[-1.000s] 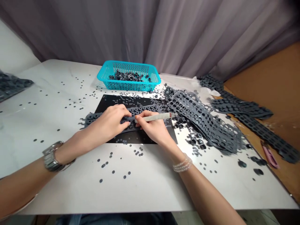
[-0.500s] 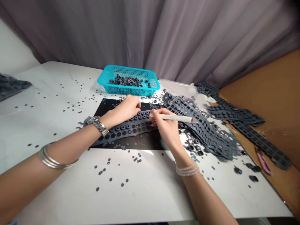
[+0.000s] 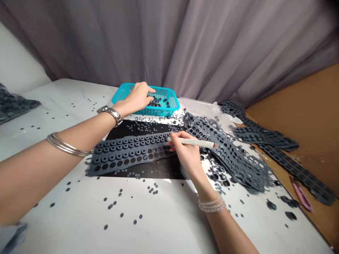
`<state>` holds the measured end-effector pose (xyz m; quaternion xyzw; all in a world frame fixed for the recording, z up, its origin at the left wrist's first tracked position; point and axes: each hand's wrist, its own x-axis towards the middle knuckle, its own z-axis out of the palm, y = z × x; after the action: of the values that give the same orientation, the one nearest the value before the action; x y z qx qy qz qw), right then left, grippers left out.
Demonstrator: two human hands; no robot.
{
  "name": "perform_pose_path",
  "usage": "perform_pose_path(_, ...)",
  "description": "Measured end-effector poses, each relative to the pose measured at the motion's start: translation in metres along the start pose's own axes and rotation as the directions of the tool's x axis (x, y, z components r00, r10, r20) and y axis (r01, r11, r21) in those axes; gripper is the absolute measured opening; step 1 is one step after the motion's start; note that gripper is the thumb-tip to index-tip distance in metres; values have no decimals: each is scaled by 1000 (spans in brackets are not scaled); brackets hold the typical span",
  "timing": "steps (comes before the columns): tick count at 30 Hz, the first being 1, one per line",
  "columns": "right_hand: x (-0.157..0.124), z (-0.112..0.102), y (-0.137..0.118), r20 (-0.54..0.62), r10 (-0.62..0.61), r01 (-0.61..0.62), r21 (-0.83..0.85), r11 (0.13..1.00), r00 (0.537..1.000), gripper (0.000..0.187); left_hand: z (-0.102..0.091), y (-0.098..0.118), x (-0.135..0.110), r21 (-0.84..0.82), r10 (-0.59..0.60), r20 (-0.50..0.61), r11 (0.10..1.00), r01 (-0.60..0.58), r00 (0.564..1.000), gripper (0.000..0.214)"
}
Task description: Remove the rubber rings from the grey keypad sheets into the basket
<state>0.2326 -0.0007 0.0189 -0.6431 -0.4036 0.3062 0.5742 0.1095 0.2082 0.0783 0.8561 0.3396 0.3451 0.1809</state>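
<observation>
My left hand [image 3: 137,96] is over the blue plastic basket [image 3: 173,107], thumb and forefinger apart, and nothing shows between them. Small black rubber rings [image 3: 156,101] lie in the basket beneath my fingers. My right hand [image 3: 186,150] grips a white, pen-like stick [image 3: 198,142] with a reddish rear end; its working tip is hidden near the fingers. That hand rests at the right end of a dark grey rubber sheet [image 3: 132,160], which carries rows of raised rings and a front row of round holes. A black mat [image 3: 164,171] lies under the sheet.
Punched rubber sheets [image 3: 230,155] are piled to the right, with loose black pieces around them. Small dark discs [image 3: 122,215] are scattered over the white table [image 3: 79,225]. A pink-handled cutter [image 3: 302,195] lies on the brown surface at right. A bag of dark pieces [image 3: 16,106] sits at left.
My left hand has moved from above the rubber sheet up to the basket, its fingers now apart. The sheet's left part is uncovered. My right hand keeps the stick in about the same place.
</observation>
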Motion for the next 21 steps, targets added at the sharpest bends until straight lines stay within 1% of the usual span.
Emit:
perform_pose_path(2, 0, 0, -1, 7, 7, -7, -8, 1000, 1000, 30, -1, -7, -9, 19, 10, -3, 1000, -10, 1000, 45)
perform_pose_path(4, -1, 0, -1, 22, 3, -2, -14, 1000, 1000, 30, -4, -12, -26, 73, 7, 17, 997, -8, 1000, 47)
perform_pose_path(8, -4, 3, 0, 62, -31, 35, -61, 998, 998, 32, -15, -16, -68, 184, -45, 82, 982, 29, 996, 29)
perform_pose_path(10, -6, 5, 2, 79, -45, 51, -77, 996, 996, 32, -19, -19, -84, 211, -86, 152, 976, 53, 985, 25)
perform_pose_path(12, -7, 8, 5, 99, -54, 62, -76, 995, 994, 33, -18, -22, -96, 227, -103, 210, 972, 54, 972, 24)
perform_pose_path(14, -8, 10, 7, 111, -55, 64, -81, 995, 992, 34, -13, -26, -101, 235, -97, 229, 971, 42, 969, 23)
perform_pose_path(16, -8, 11, 7, 117, -50, 62, -97, 993, 992, 35, -6, -30, -102, 225, -84, 224, 974, 33, 971, 24)
perform_pose_path(19, -8, 11, 5, 115, -49, 62, -107, 992, 992, 34, 3, -32, -98, 190, -79, 225, 981, 35, 971, 18)
perform_pose_path(21, -8, 10, 3, 108, -59, 69, -99, 993, 992, 34, 7, -27, -91, 165, -79, 215, 985, 44, 973, 17)
